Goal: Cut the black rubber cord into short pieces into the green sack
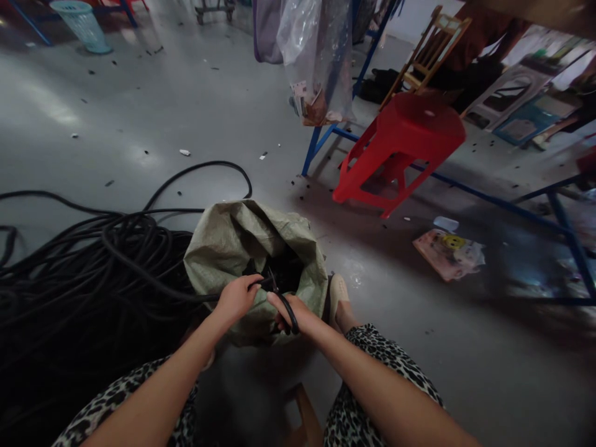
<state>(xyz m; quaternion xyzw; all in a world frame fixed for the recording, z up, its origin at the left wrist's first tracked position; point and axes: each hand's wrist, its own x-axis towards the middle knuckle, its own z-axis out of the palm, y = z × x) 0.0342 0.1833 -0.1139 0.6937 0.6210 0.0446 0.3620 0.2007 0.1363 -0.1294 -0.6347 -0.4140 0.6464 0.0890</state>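
My left hand is closed around a black rubber hose that runs in from a big tangled pile on the floor at my left. Just to its right, my right hand grips black-handled scissors whose blades meet the hose end. Both hands hover over the open mouth of a pale green woven sack standing between my knees. Dark cut pieces lie inside the sack.
A red plastic stool stands to the right by a blue metal frame. A clear plastic bag hangs ahead. A wooden chair and a teal basket are farther off. A wrapper lies on the grey floor.
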